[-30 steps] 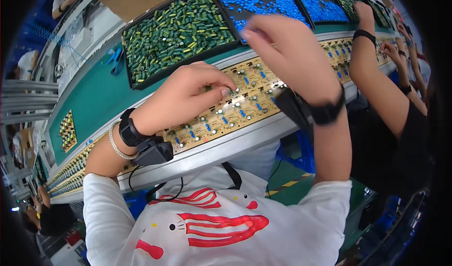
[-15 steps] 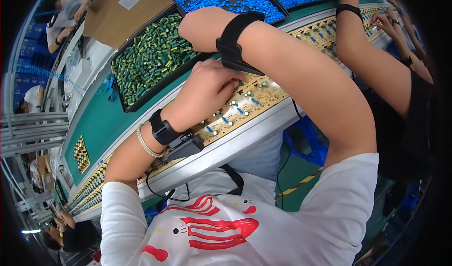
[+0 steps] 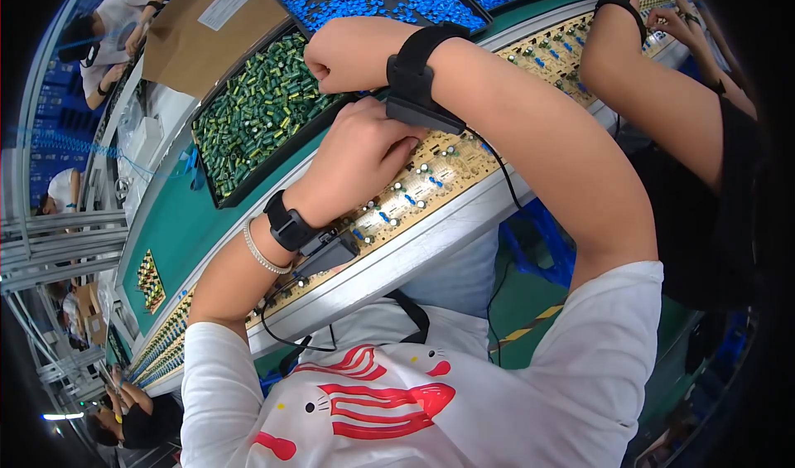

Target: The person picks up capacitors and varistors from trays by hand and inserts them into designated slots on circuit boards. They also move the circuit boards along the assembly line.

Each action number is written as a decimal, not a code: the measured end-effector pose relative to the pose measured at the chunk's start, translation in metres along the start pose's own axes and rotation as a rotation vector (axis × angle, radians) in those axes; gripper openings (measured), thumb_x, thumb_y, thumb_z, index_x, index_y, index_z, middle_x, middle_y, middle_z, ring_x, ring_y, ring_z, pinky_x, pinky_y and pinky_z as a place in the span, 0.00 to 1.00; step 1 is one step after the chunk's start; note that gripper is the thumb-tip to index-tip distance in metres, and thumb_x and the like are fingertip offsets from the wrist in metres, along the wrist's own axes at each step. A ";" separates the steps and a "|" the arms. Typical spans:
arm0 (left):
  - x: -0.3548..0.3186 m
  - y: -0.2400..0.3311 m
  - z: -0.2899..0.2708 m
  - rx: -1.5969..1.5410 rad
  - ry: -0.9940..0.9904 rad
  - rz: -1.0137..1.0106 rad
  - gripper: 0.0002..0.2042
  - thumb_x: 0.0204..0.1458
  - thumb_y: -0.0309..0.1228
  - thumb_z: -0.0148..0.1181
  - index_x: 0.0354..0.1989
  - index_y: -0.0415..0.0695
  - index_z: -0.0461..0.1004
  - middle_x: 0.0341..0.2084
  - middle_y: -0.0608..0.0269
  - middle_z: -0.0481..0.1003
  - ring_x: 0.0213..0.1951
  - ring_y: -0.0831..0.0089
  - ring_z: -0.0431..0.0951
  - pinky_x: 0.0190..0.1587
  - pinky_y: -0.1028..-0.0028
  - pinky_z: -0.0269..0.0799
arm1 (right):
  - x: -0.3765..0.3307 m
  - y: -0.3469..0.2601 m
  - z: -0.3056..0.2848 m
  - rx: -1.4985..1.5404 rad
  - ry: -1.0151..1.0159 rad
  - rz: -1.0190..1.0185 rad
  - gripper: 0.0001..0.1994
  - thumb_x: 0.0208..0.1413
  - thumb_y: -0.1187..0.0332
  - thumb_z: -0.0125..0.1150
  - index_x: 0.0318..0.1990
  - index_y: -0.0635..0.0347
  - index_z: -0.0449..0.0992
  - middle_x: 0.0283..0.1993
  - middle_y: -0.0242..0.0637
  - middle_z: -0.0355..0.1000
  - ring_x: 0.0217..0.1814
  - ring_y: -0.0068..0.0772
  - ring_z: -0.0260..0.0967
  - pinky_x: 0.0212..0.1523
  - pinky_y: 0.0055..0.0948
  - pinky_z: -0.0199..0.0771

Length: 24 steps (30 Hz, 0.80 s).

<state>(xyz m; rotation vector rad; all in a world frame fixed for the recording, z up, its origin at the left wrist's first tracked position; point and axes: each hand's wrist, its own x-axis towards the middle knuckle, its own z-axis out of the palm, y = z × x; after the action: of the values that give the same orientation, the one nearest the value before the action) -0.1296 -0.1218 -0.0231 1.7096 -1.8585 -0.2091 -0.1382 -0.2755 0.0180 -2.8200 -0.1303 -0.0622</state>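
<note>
My right hand point(image 3: 352, 54) is over the near right side of a black tray point(image 3: 273, 155) of green capacitors point(image 3: 269, 99). Its fingers are curled in, and whatever they may hold is hidden. Below it, my left hand point(image 3: 352, 157) bends over a row of tan circuit boards point(image 3: 431, 178), fingers curled down. The right wrist and its black strap unit point(image 3: 424, 113) cover the left fingertips, so I cannot make out what they hold. Small blue parts and round capacitors stand upright on the boards beside this hand.
Trays of blue components point(image 3: 377, 0) stand at the far side, beside a cardboard box point(image 3: 207, 29). A small populated board point(image 3: 150, 282) lies on the green surface at left. A co-worker's arm point(image 3: 654, 108) reaches in at right. A cable point(image 3: 501, 170) hangs from my right wrist unit.
The circuit boards have slid a little to the left beneath my left hand. My right hand has shifted slightly left over the capacitor tray, its fingers curled. The whole view has tilted slightly.
</note>
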 end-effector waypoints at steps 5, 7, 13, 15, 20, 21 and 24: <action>0.004 0.005 -0.008 0.110 -0.050 0.085 0.07 0.48 0.25 0.63 0.35 0.43 0.83 0.30 0.57 0.78 0.40 0.57 0.75 0.48 0.61 0.69 | -0.017 0.007 -0.018 0.125 0.162 -0.061 0.11 0.51 0.63 0.64 0.34 0.62 0.80 0.26 0.42 0.75 0.29 0.40 0.75 0.34 0.36 0.75; 0.004 0.008 -0.011 0.127 -0.072 0.097 0.07 0.47 0.25 0.63 0.35 0.42 0.83 0.31 0.58 0.78 0.40 0.58 0.75 0.48 0.61 0.68 | -0.033 0.009 -0.026 0.286 0.335 -0.046 0.12 0.49 0.62 0.63 0.32 0.63 0.80 0.30 0.46 0.78 0.33 0.48 0.76 0.37 0.41 0.76; 0.004 0.011 -0.011 0.176 -0.102 0.146 0.06 0.47 0.25 0.63 0.34 0.43 0.82 0.32 0.61 0.77 0.41 0.60 0.73 0.48 0.63 0.68 | -0.087 0.001 -0.054 0.605 0.342 0.129 0.11 0.52 0.67 0.60 0.34 0.68 0.76 0.27 0.45 0.74 0.30 0.37 0.72 0.35 0.33 0.73; 0.005 0.013 -0.011 0.192 -0.109 0.156 0.07 0.47 0.26 0.63 0.35 0.44 0.82 0.32 0.62 0.77 0.41 0.61 0.73 0.47 0.63 0.67 | -0.094 0.008 -0.042 0.611 0.440 0.144 0.10 0.53 0.68 0.63 0.34 0.68 0.77 0.26 0.42 0.75 0.28 0.29 0.73 0.34 0.29 0.74; 0.010 0.012 -0.022 0.230 -0.163 0.130 0.09 0.49 0.28 0.62 0.38 0.45 0.83 0.32 0.62 0.77 0.40 0.59 0.74 0.45 0.60 0.69 | -0.132 -0.002 -0.022 0.658 0.462 0.222 0.06 0.53 0.73 0.61 0.37 0.63 0.78 0.27 0.30 0.72 0.29 0.18 0.68 0.31 0.21 0.68; 0.017 0.002 -0.028 0.143 -0.101 0.126 0.10 0.50 0.29 0.62 0.40 0.44 0.83 0.33 0.59 0.78 0.39 0.56 0.75 0.44 0.58 0.71 | -0.146 -0.008 -0.023 0.669 0.399 0.264 0.05 0.54 0.74 0.60 0.38 0.63 0.78 0.27 0.27 0.71 0.30 0.16 0.66 0.31 0.20 0.66; 0.035 -0.031 -0.051 0.251 0.151 0.062 0.11 0.51 0.31 0.61 0.42 0.45 0.83 0.35 0.56 0.80 0.42 0.54 0.77 0.46 0.58 0.72 | -0.178 -0.025 -0.007 0.553 0.271 0.351 0.06 0.57 0.74 0.59 0.41 0.62 0.78 0.30 0.26 0.74 0.30 0.16 0.66 0.32 0.20 0.66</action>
<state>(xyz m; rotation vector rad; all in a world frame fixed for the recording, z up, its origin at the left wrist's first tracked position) -0.0763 -0.1462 0.0143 1.7737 -1.8843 0.1819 -0.3180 -0.2686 0.0226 -2.2181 0.3548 -0.2790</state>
